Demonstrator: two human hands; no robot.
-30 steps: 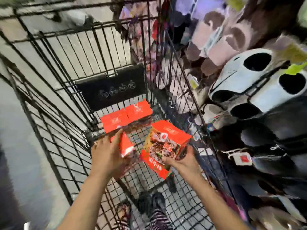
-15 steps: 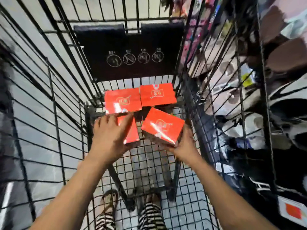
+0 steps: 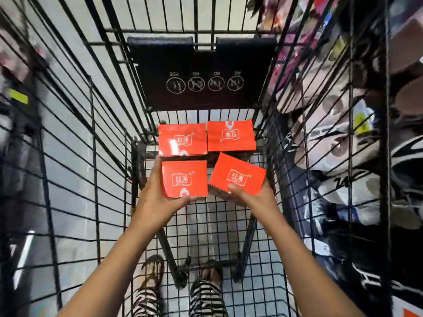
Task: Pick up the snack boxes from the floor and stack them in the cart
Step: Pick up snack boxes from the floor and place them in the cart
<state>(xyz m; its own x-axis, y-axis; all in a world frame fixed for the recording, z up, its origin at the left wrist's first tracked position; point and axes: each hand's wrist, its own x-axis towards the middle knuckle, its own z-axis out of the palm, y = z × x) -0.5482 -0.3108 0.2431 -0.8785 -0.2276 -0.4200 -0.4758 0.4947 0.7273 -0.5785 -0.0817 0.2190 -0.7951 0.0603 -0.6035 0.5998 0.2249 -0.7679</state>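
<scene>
Reaching forward into the wire cart (image 3: 91, 138), both bare arms stretch toward its black flap (image 3: 201, 65). At the foot of that flap, the far-left box (image 3: 182, 139) and far-right box (image 3: 231, 136) sit side by side. The left hand (image 3: 155, 202) grasps a level red box (image 3: 184, 178), fingers up its left side, thumb along its near edge. The right hand (image 3: 251, 197) grips a tilted red box (image 3: 237, 173) from beneath, thumb on top, one corner pointing flapward. Whether either held box rests on the basket floor cannot be told.
</scene>
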